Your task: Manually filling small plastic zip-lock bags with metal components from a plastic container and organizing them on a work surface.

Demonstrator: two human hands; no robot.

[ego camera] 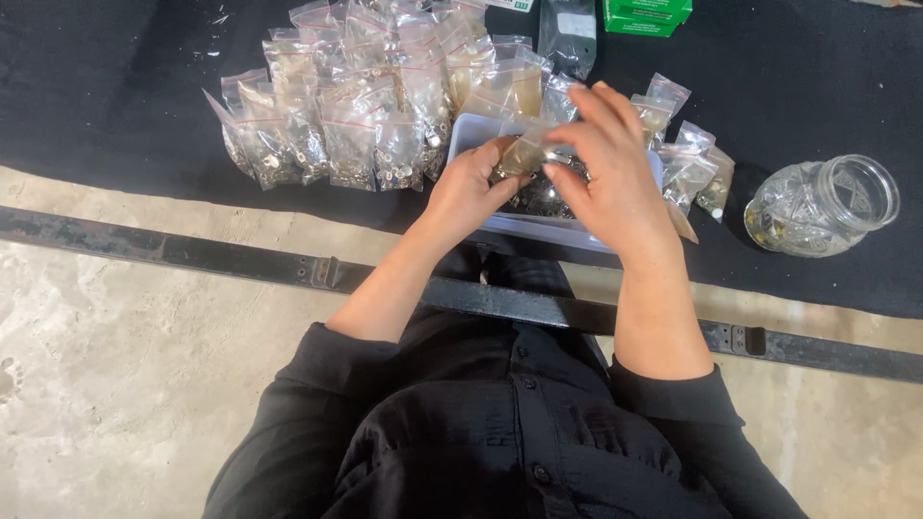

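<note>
Both my hands meet over a pale blue plastic tray [519, 227] filled with small metal parts. My left hand [468, 187] pinches one end of a small clear zip bag [527, 152] holding metal bits. My right hand [608, 163] grips the same bag from the other side, fingers curled over its top. The bag hangs just above the tray's contents.
Several filled clear zip bags [356, 106] lie in rows on the black mat [115, 96] behind and left of the tray, with more bags [694, 163] to the right. A glass jar [822, 207] lies on its side at right. Green boxes [646, 14] sit at the top. A dark metal rail [240, 259] crosses the concrete floor.
</note>
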